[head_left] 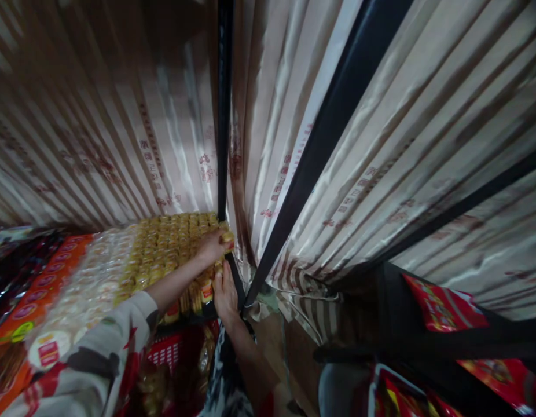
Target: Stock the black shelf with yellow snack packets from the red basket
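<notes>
Neat rows of small gold-wrapped snack packets (159, 243) cover the right end of a dark shelf. My left hand (212, 247) reaches over them to the far right corner, its fingers closed on one gold-wrapped snack packet (227, 240). Just below, my right hand (225, 292) lies along the right end of the rows. Its fingers are stretched out and touch the packets at the edge. Some front packets carry a red and white label (206, 291).
Clear-wrapped white packets (105, 260) and an orange package (37, 295) lie further left. Below the shelf stands a red basket (164, 350) with gold packets. Black posts (311, 156) rise before pleated printed curtains (359, 191). Red bags (441, 304) sit on a rack at right.
</notes>
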`<action>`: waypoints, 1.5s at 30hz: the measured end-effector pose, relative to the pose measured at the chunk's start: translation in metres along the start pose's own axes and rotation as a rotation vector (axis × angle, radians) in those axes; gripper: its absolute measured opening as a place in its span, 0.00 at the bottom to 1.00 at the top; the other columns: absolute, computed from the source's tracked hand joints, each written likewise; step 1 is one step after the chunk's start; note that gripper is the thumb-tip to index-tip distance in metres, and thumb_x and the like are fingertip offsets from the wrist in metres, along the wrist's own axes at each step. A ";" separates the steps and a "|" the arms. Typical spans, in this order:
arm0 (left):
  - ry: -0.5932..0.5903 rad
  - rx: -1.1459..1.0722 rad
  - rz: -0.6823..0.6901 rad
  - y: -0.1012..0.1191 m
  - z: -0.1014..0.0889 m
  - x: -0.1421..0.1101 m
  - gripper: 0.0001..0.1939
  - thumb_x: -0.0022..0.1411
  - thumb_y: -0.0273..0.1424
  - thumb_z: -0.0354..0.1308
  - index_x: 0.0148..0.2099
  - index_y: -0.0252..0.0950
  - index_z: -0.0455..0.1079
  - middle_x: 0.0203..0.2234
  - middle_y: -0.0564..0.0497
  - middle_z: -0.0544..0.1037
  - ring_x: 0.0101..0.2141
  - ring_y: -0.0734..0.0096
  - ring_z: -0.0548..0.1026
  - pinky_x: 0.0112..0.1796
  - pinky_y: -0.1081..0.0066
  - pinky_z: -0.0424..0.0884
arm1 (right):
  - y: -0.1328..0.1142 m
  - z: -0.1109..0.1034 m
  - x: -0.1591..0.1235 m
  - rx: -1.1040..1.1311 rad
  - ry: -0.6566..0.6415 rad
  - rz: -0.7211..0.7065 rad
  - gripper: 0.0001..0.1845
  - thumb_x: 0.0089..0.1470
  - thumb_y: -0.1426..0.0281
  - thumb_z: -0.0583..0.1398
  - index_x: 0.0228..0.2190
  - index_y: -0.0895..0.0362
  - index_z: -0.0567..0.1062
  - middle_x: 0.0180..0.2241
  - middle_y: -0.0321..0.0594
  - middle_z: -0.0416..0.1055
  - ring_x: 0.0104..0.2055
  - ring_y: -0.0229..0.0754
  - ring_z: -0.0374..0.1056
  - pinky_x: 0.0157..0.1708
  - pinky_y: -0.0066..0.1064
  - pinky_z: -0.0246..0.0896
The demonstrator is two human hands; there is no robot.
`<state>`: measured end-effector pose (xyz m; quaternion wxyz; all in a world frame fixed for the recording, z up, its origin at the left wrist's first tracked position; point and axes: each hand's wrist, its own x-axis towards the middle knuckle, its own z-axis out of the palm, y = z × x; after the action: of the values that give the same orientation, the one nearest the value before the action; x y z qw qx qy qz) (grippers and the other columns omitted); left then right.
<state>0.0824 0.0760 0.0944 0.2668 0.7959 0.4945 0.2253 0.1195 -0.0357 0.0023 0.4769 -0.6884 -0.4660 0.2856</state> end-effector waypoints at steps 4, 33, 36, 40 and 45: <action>-0.099 0.200 0.001 -0.002 0.008 0.005 0.13 0.55 0.35 0.54 0.40 0.35 0.72 0.31 0.45 0.76 0.33 0.63 0.73 0.35 0.68 0.66 | -0.001 -0.002 0.002 -0.006 -0.032 0.012 0.34 0.58 0.59 0.40 0.59 0.68 0.53 0.62 0.50 0.49 0.64 0.43 0.44 0.63 0.38 0.37; -0.101 0.442 0.134 0.000 0.034 0.018 0.18 0.62 0.25 0.44 0.51 0.37 0.68 0.48 0.42 0.69 0.53 0.58 0.61 0.51 0.63 0.58 | 0.003 -0.012 0.008 0.013 0.010 0.034 0.32 0.58 0.58 0.42 0.56 0.65 0.60 0.60 0.50 0.55 0.62 0.44 0.49 0.61 0.39 0.42; -0.105 0.435 0.119 -0.001 0.037 0.018 0.16 0.62 0.27 0.45 0.47 0.36 0.71 0.48 0.42 0.69 0.54 0.56 0.59 0.51 0.62 0.57 | 0.007 -0.013 0.016 0.092 0.067 0.039 0.31 0.58 0.58 0.42 0.56 0.63 0.60 0.59 0.49 0.55 0.62 0.43 0.49 0.61 0.40 0.43; -0.065 0.373 0.050 0.001 0.038 0.016 0.17 0.63 0.28 0.43 0.46 0.36 0.71 0.50 0.41 0.68 0.53 0.56 0.59 0.50 0.62 0.58 | 0.012 -0.014 0.032 0.143 0.027 0.085 0.33 0.59 0.54 0.40 0.58 0.61 0.57 0.61 0.47 0.53 0.63 0.42 0.48 0.61 0.38 0.41; -0.054 0.316 0.046 0.001 0.033 0.014 0.19 0.60 0.24 0.45 0.51 0.40 0.67 0.47 0.44 0.69 0.50 0.60 0.62 0.47 0.66 0.60 | 0.012 -0.010 0.041 0.192 -0.011 0.141 0.36 0.58 0.49 0.38 0.58 0.58 0.58 0.60 0.45 0.55 0.63 0.44 0.49 0.61 0.38 0.44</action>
<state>0.1092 0.0814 0.0713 0.1461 0.8447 0.4983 0.1293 0.1489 -0.0035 -0.0032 0.5167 -0.6690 -0.3894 0.3658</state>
